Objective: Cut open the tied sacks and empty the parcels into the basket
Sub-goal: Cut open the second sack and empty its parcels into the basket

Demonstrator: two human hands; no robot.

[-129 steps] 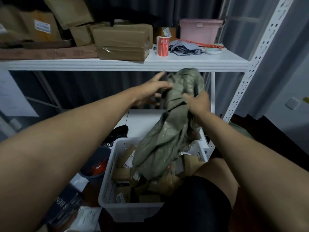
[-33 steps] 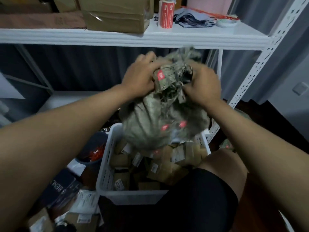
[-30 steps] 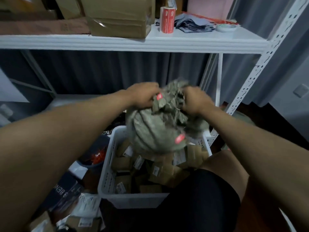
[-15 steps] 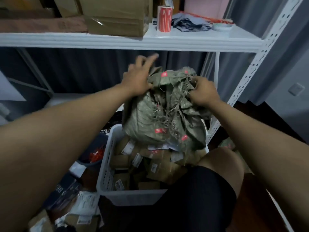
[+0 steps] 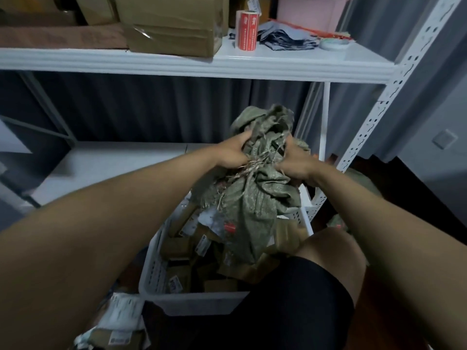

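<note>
My left hand [image 5: 233,154] and right hand [image 5: 293,164] both clutch the crumpled green sack [image 5: 252,198], bunched up over the white basket [image 5: 161,269]. Brown parcels [image 5: 182,248] fill the basket; the sack looks emptied, though dim light hides its mouth.

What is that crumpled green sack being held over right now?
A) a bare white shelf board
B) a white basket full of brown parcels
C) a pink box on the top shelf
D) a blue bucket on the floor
B: both the left hand and the right hand grip the green sack above the white basket, where brown parcels lie piled.
</note>
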